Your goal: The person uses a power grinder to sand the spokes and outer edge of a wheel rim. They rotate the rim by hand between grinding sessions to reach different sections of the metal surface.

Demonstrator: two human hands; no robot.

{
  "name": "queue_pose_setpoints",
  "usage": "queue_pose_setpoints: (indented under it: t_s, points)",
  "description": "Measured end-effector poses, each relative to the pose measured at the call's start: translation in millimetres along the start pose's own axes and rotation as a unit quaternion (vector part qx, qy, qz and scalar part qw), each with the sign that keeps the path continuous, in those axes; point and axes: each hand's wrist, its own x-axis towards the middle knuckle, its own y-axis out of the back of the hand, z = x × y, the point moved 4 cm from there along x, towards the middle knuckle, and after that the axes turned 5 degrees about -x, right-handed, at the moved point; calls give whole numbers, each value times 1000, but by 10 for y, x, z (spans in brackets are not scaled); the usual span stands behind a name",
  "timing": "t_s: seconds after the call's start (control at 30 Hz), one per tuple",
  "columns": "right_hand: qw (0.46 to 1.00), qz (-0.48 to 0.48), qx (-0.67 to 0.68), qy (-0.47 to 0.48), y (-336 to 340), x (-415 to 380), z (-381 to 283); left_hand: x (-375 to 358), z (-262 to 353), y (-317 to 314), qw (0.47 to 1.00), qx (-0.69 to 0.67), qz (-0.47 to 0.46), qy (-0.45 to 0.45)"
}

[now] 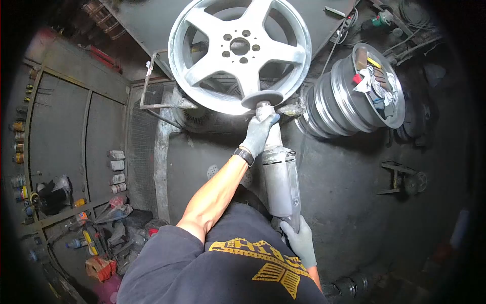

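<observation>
A long grey angle grinder (278, 182) is held in both my gloved hands, its round disc (262, 99) over the lower rim of a five-spoke alloy wheel (283, 52). My left hand (259, 134), a watch at its wrist, is wrapped around the grinder's neck just behind the disc. Low by my body, my right hand (299, 239) closes on the rear handle. The wheel faces me, pale and dusty, with several bolt holes around its centre bore. Part of its lower edge is hidden behind the disc.
Right of the wheel, stacked steel rims (349, 96) hold rags and small tools on top. A metal frame (152, 96) stands at the left under the wheel. Bottles (117, 165) line the left wall, and bags (114, 210) pile below them. A cable (324, 66) runs down at the right.
</observation>
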Motion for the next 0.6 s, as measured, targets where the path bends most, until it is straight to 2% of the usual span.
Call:
queue_pose_setpoints:
  t_s: [0.1,0.17,0.23,0.3,0.33,0.43,0.53,0.6]
  points:
    - [999,27,-37,22,-94,-10,-93,39,1,94,999,-38,-21,-13]
    - [996,38,-72,40,-160,-29,-152,44,14,179,999,-34,-3,2]
    - [995,29,-92,41,-248,-44,-184,7,61,280,999,-25,14,19]
    - [994,30,-95,34,-340,-46,-168,-51,164,371,999,-20,-6,-25]
    - [994,28,-98,31,-395,-56,-151,-61,192,450,1000,-7,13,-4]
    - [994,15,-101,44,-593,-74,-192,-101,339,706,1000,6,16,-20]
    - [995,-3,-91,50,-793,34,62,-193,567,867,1000,-9,10,-29]
    - [994,-8,-97,51,-901,22,-70,-223,669,962,999,-6,30,-33]
